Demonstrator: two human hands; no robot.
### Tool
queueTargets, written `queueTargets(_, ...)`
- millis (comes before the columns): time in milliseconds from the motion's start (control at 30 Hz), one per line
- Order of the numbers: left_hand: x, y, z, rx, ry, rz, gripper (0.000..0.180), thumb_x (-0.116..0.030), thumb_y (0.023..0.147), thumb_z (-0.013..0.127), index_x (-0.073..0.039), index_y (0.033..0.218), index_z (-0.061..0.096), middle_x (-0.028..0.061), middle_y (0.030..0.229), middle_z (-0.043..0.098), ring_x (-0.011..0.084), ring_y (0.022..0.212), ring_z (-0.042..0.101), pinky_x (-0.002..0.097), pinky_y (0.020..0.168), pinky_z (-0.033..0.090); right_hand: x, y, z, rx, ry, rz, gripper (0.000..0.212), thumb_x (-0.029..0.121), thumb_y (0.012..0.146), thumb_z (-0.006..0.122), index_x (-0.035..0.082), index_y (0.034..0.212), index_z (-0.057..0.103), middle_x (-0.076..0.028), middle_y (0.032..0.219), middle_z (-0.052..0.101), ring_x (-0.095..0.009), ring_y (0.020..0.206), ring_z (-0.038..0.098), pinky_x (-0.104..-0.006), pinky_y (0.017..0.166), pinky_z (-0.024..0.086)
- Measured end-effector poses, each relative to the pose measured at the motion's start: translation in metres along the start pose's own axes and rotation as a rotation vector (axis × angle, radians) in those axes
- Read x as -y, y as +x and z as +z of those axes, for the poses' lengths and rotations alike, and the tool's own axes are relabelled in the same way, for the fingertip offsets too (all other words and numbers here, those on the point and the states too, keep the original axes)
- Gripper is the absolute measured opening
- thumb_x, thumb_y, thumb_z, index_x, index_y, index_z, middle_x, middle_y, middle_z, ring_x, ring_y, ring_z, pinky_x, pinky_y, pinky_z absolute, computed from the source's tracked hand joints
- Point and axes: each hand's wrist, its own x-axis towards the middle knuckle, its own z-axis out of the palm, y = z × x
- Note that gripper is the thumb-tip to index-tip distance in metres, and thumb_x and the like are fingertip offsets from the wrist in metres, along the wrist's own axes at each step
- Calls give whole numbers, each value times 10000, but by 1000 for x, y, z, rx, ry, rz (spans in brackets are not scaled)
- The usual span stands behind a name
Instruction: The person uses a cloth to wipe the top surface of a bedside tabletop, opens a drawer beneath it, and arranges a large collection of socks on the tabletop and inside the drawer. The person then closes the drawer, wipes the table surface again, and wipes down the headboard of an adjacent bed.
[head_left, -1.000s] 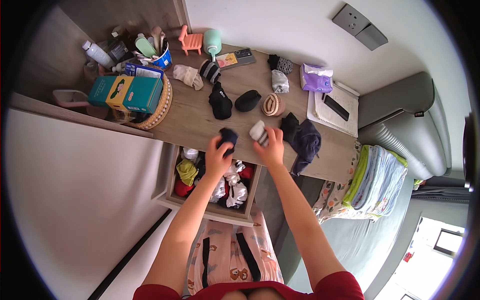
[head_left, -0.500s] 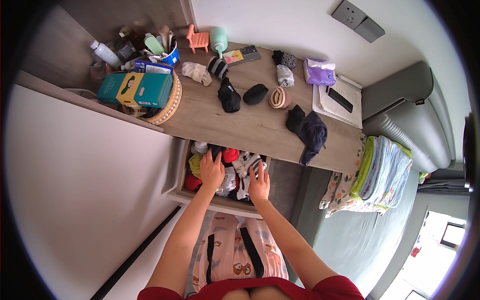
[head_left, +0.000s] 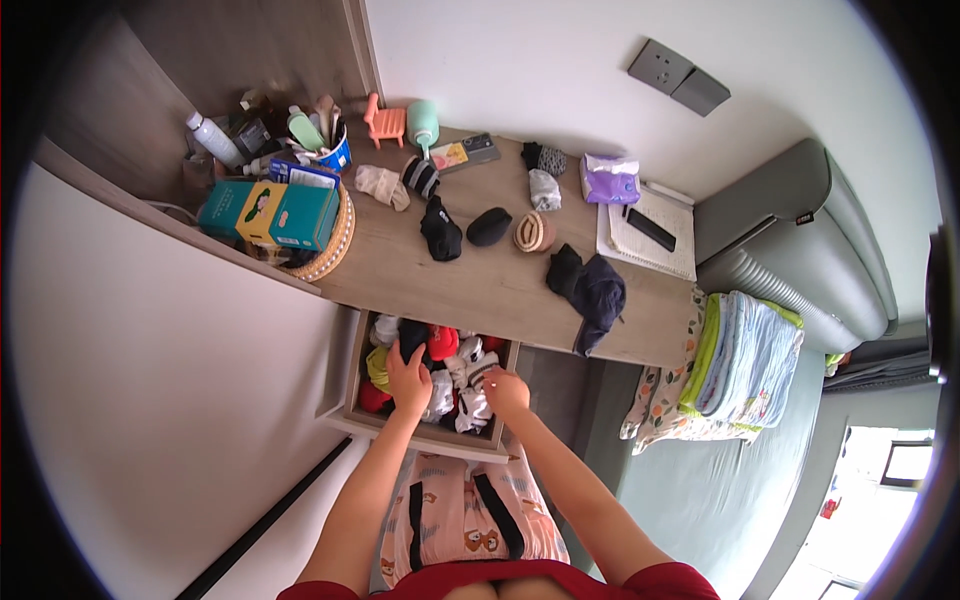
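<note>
In front of me an open drawer (head_left: 480,448) holds several rolled socks and small cloth pieces in white, red, yellow-green and black. My left hand (head_left: 408,382) is over its left part, thumb and fingers closed around the lower end of a black sock (head_left: 412,336). Beside that lies a red bundle (head_left: 441,342). At the drawer's right side my right hand (head_left: 508,392) has its fingers curled onto a white sock with dark stripes (head_left: 483,371). White bundles (head_left: 439,394) lie between the hands.
On the desk (head_left: 400,285) lie several socks, a dark blue cap-like cloth (head_left: 600,300), a purple tissue pack (head_left: 610,180) and a phone (head_left: 649,228) on a notebook. A teal box (head_left: 305,215) rests on a basket at left. Folded bedding (head_left: 750,355) lies on the bed at right.
The view has shifted, so the desk sits lower and further left. My right hand's spread fingers have curled in at the striped sock. More of the black sock shows at my left fingers.
</note>
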Motion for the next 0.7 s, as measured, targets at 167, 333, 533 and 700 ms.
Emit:
queueTargets(167,-57,57,-18,-199,-241,184,308,6,739,550,-109,1025,570,161,1116,488,372,1019,462,451,873,384,-14,47,-73,-510,343,-236,322,71,764,574,71,1086,591,-144,1081,596,-310,886,596,-386,780,482)
queueTargets(333,-139,172,25,-162,-232,319,511,-2,735,561,-139,1221,486,196,1255,418,403,1104,428,445,924,381,-22,131,-132,-580,121,-259,616,84,723,605,150,1307,421,-170,1390,304,-399,1185,379,-443,949,376)
queueTargets(533,-141,214,70,33,151,317,611,-68,722,616,-249,1282,450,113,1299,407,356,1065,455,394,868,432,-21,179,-143,-401,-95,-170,660,94,715,615,245,1318,395,-149,1421,271,-373,1142,437,-439,925,395)
queueTargets(700,-145,216,75,94,253,220,610,-127,736,643,-285,1286,431,96,1235,435,317,981,480,377,794,460,-27,194,-152,-461,-79,-204,596,119,694,634,217,1252,449,-126,1287,412,-335,1019,534,-421,851,443)
